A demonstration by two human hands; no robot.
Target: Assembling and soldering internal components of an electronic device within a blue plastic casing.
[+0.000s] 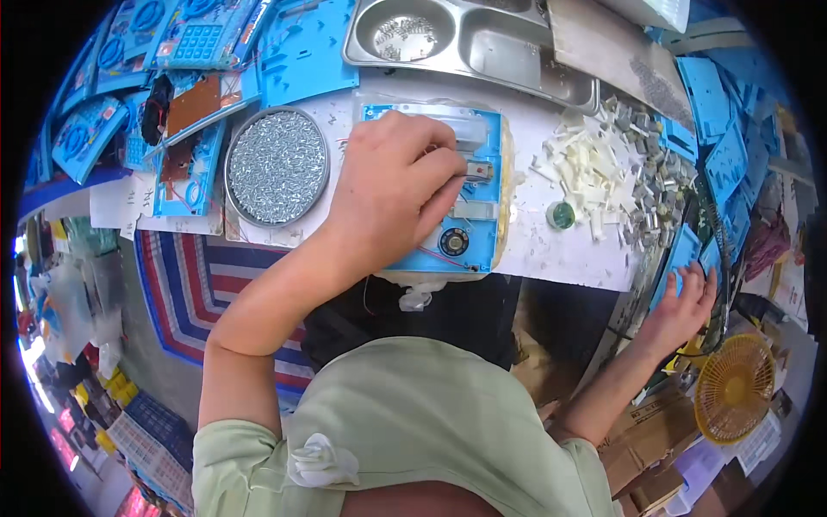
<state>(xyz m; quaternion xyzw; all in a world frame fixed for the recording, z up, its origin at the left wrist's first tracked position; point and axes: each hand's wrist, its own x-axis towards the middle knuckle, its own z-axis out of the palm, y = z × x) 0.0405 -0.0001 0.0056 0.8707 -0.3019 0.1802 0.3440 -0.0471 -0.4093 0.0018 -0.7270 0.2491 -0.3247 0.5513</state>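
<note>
Fingers together, the left hand (388,181) seemingly steadied the blue casing (484,234), grip hidden; the right hand (682,308), fingers spread, was at conveniently near blue panels (686,248).

A flat, white-topped worktable (551,254) spans from 10 to 2 o'clock; a red, white and blue striped woven sheet (194,280) hangs below its edge at 9 o'clock; smooth grey floor (172,362) shows at 8 o'clock. Bright white light (34,351) glares between 8 and 9 o'clock; a brown cardboard carton (650,435) stands between 4 and 5.
</note>
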